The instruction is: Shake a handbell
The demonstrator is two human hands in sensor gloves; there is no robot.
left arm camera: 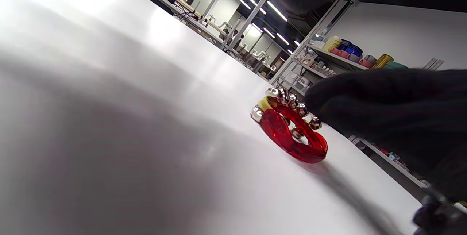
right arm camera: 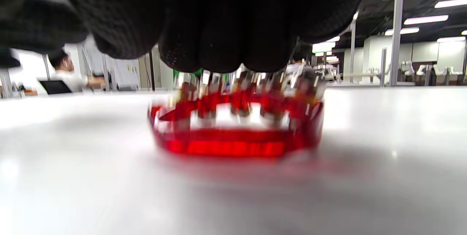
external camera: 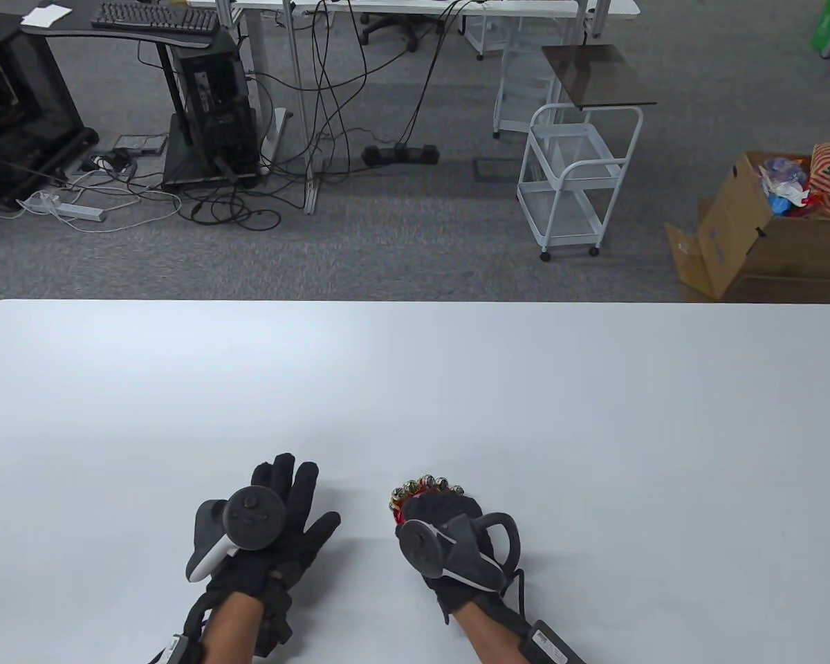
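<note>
White table nearest me: my left hand rests flat, fingers spread, holding nothing. Just beside it, my right hand covers the red handbell lying on the tabletop, fingers over its jingles; whether they've clenched, I cannot tell. Cart and boxes stand beyond.

Overhead camera looks down; both wrist cameras skim low, sharing the handbell.
</note>
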